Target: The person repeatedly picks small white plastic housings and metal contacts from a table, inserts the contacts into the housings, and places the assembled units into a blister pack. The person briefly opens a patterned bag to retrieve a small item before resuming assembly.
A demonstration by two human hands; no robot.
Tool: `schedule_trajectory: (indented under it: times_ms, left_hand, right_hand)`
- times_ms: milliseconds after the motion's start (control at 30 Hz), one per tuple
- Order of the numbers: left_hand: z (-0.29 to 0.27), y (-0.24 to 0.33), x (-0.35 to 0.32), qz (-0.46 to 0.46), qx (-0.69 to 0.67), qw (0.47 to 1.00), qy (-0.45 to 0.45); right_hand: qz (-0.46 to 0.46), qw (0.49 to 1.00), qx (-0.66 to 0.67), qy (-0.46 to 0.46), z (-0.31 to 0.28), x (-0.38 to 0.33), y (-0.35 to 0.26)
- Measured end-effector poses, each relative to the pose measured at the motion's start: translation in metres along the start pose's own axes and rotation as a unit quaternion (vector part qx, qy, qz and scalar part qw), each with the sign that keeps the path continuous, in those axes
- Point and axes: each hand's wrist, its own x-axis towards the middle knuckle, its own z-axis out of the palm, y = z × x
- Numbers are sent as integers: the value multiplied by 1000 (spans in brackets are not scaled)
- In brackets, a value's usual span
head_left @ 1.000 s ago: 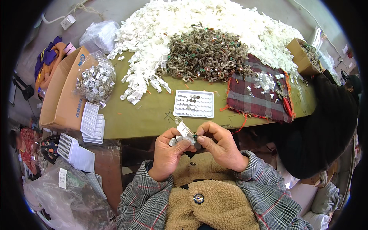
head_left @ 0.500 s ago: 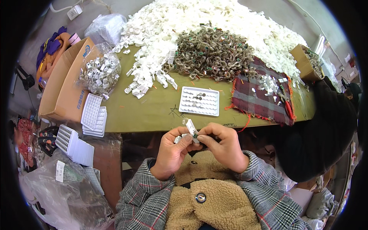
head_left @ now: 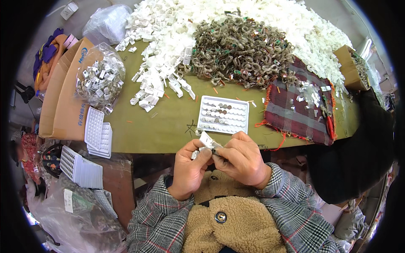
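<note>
A small white plastic case (head_left: 206, 139) stands up from the fingertips of my left hand (head_left: 188, 170), which is closed on it. Another white piece (head_left: 195, 154) pokes out beside those same fingers. My right hand (head_left: 244, 162) is pinched against the lower end of the case, where a tiny dark part shows; what its fingertips hold is mostly covered. Just beyond my hands lies a white tray (head_left: 238, 116) with rows of round hollows, some filled with small silvery and brownish discs.
A heap of white cases (head_left: 168, 33) and a pile of grey wire bundles (head_left: 240, 50) cover the table's far side. A plaid cloth (head_left: 291, 116) with red-handled pliers (head_left: 329, 124) lies right. At left stand a cardboard box (head_left: 63, 101), a bag of parts (head_left: 101, 82) and stacked trays (head_left: 86, 168).
My right hand has turned over the case's lower end, its fingers curling closer around it. The case tilts more to the left. The whole view has shifted slightly.
</note>
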Motion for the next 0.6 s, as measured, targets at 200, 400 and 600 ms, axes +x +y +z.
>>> schedule_trajectory:
  times_ms: [200,400,600]
  left_hand:
    - [-3,10,10,115,164,980,15]
    - [2,9,12,143,155,977,-29]
    - [4,11,5,209,272,938,-57]
  right_hand:
    - [187,966,166,-59,-12,6,-5]
    - [243,950,183,-72,-19,7,-7]
    - [194,965,164,-67,-16,1,-8]
